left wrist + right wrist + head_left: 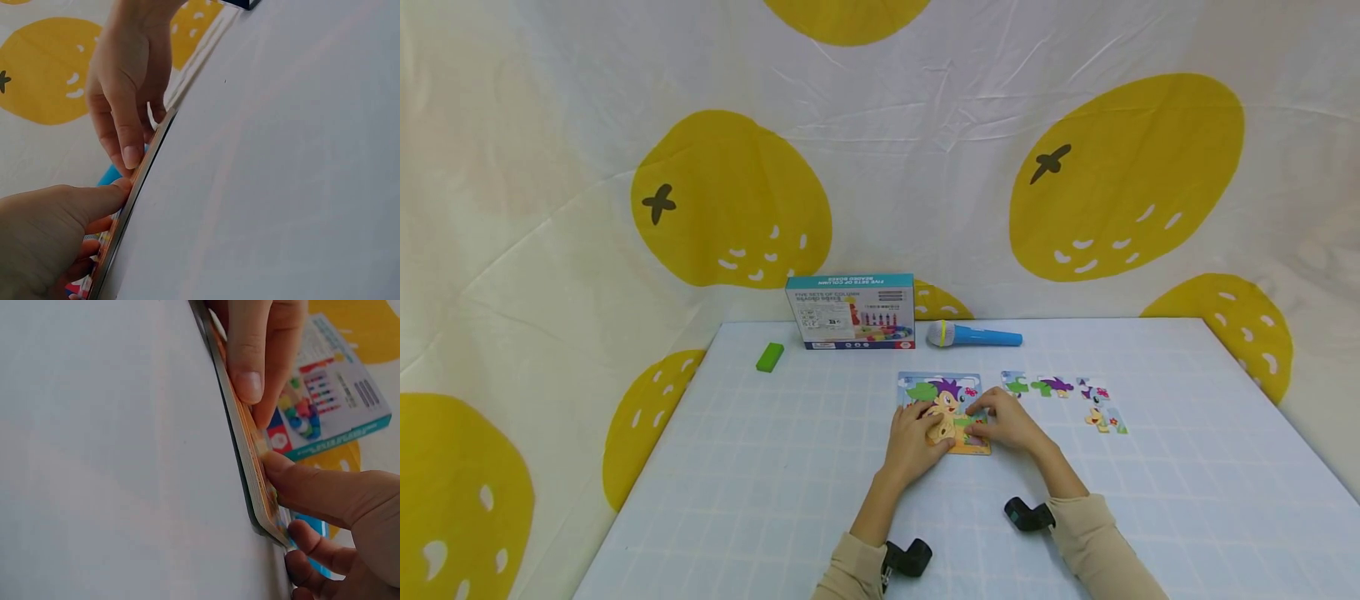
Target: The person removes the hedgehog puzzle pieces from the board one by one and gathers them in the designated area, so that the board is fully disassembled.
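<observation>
A square jigsaw puzzle (923,382) in a tray lies on the table, with a cartoon figure with purple hair on it. My left hand (913,446) rests on its left and front part, thumb near the front edge. From the right, my right hand (1011,423) reaches onto the puzzle, its thumb and forefinger at a small piece, which the fingers mostly hide. In the left wrist view the tray's edge (145,167) shows side-on, both hands' fingertips close together over it. The right wrist view has the right thumb (278,464) low on the picture surface.
Several loose puzzle pieces (1058,387) lie right of the tray. Behind stand a toy box (857,312) and a blue toy microphone (985,336). A green block (770,357) is at the back left. A fruit-print cloth (925,167) hangs behind the table.
</observation>
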A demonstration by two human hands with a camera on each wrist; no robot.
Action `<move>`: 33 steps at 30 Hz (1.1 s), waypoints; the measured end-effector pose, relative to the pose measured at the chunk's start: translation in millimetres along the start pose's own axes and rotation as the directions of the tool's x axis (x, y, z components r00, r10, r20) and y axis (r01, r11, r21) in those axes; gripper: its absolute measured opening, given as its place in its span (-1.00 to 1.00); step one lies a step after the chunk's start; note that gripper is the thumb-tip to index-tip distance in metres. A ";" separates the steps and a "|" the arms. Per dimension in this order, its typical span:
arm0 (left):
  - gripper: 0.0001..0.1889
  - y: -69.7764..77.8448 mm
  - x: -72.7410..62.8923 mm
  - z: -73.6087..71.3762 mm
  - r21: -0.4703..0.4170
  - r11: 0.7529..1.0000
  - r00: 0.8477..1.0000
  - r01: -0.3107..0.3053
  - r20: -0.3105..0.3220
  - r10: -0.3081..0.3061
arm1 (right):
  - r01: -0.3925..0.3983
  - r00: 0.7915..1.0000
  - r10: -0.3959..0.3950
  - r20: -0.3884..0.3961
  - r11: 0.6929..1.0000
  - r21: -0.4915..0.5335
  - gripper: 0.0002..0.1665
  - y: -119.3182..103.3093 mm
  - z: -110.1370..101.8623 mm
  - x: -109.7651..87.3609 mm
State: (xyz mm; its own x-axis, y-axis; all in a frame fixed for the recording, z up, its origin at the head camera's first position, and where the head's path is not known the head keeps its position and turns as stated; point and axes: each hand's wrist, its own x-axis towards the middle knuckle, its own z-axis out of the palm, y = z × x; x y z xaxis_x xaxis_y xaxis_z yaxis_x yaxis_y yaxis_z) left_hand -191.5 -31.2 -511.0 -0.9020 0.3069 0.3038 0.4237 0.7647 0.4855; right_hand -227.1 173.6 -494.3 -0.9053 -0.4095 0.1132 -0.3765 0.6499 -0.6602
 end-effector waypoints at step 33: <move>-0.46 -16.8 -10.6 -7.6 -0.072 0.993 0.996 0.093 -0.011 -0.094 | -0.161 0.987 0.162 -0.004 0.975 -0.154 -0.56 -32.3 18.4 29.6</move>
State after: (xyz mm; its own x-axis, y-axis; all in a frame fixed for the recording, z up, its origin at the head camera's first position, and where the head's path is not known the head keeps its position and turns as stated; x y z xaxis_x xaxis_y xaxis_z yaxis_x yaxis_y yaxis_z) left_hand -188.4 -51.6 -516.1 -0.9369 0.2275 0.2656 0.3428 0.7470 0.5696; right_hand -238.1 128.8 -483.3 -0.9550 -0.2965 0.0076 -0.2520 0.7978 -0.5478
